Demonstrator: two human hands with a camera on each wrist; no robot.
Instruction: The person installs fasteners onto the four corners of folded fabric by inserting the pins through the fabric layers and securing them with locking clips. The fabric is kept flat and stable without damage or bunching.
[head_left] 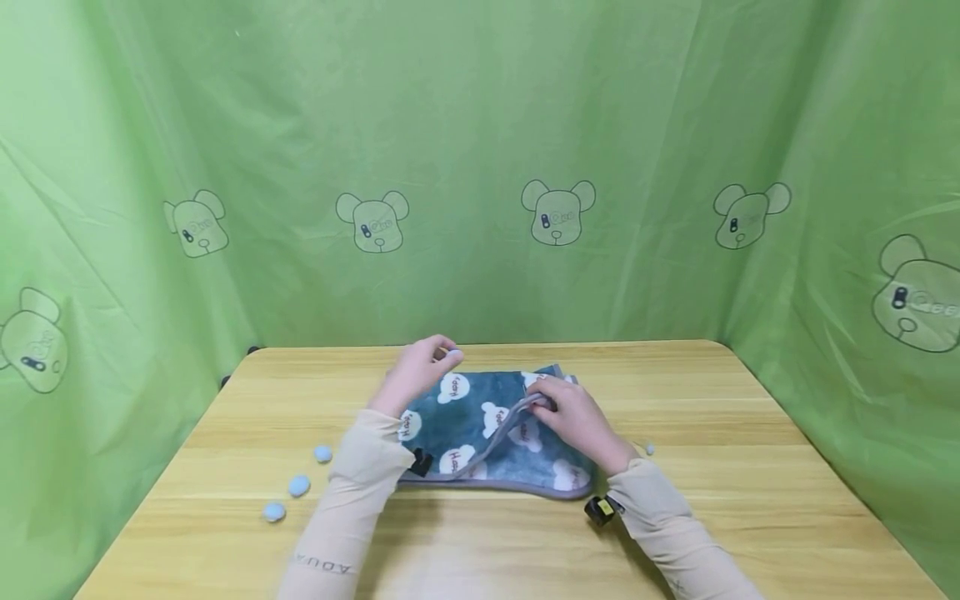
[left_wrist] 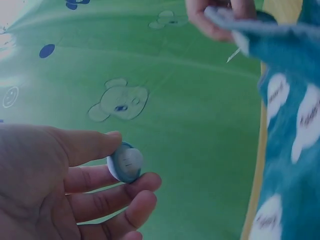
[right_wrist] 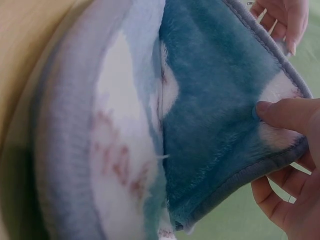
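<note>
A teal plush blanket (head_left: 471, 402) with white bear-head prints and grey edging lies folded on the table. My right hand (head_left: 573, 419) grips a lifted part of it by the edging. In the right wrist view the thumb (right_wrist: 282, 114) presses on the plush, and a small bit of blue (right_wrist: 255, 114) shows under its tip. Above the blanket's far left side, my left hand (head_left: 420, 372) pinches a small round button-like fastener (left_wrist: 125, 162), pale blue with a white middle, between thumb and fingers. The left hand is apart from the cloth.
Left of the blanket lie three pale blue round pieces (head_left: 299, 485) on the wooden table (head_left: 202, 533). A smaller blue piece (head_left: 649, 448) sits by the right wrist. Green curtains (head_left: 465, 108) with bear outlines surround the table's back and sides.
</note>
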